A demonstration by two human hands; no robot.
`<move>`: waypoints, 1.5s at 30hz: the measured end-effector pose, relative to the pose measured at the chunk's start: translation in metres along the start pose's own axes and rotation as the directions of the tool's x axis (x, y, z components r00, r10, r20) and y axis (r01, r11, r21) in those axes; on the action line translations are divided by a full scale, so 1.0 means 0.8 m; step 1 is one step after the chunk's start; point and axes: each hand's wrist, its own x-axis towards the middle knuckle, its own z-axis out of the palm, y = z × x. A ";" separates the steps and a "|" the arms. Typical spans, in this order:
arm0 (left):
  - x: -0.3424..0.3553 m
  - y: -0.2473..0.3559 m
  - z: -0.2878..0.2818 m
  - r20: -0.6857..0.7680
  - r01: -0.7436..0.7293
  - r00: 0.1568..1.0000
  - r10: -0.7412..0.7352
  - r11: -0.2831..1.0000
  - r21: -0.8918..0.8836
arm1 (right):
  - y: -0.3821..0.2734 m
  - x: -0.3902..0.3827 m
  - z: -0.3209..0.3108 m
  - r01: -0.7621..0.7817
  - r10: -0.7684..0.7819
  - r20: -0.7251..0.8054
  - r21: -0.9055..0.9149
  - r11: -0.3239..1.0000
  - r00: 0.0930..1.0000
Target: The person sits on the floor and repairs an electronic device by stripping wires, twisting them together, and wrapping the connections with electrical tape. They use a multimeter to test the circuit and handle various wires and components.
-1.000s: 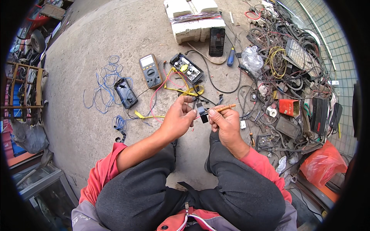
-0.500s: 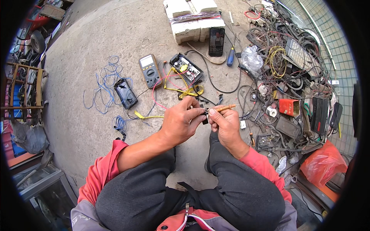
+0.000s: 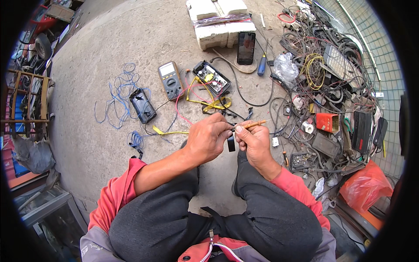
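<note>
My two hands work close together above the ground, in front of my knees. My right hand (image 3: 254,146) is closed around an orange-brown pen-shaped probe (image 3: 254,124), whose thin metal tip points right. The fingers of my left hand (image 3: 207,137) pinch at the probe's rear end, where a dark wire seems to join it. From between the fingertips hangs a flat black strip (image 3: 231,144) that looks like electrical tape. Exactly what the left fingers grip is partly hidden. Beyond the hands lie a multimeter (image 3: 170,81) and an opened device with a circuit board (image 3: 212,77).
An empty black casing (image 3: 142,106) and tangled blue wire (image 3: 118,98) lie on the left. A phone (image 3: 246,48) leans against a white foam block (image 3: 220,32), with a blue-handled screwdriver (image 3: 262,65) beside it. Heaped cables and scrap (image 3: 323,87) fill the right side.
The black strip now hangs straighter and lower between my hands, with more of it showing. Both hands have shifted only slightly, and the right keeps its grip on the probe.
</note>
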 end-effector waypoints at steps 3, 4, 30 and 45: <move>-0.002 0.000 0.001 0.015 0.042 0.999 -0.041 0.998 -0.043 | 0.001 0.001 0.000 -0.001 0.001 0.011 -0.035 0.999 1.000; -0.003 0.001 0.001 0.018 0.056 0.998 -0.055 0.997 -0.053 | 0.001 0.001 0.000 0.002 -0.001 0.011 -0.043 0.999 1.000; -0.004 0.002 0.003 -0.027 0.007 1.000 -0.007 1.000 -0.022 | 0.003 0.003 0.001 0.042 -0.039 0.041 -0.083 0.996 0.998; -0.007 -0.001 0.003 -0.049 0.003 0.999 -0.005 0.999 -0.052 | 0.005 0.005 0.001 0.069 -0.059 0.085 -0.121 0.990 0.995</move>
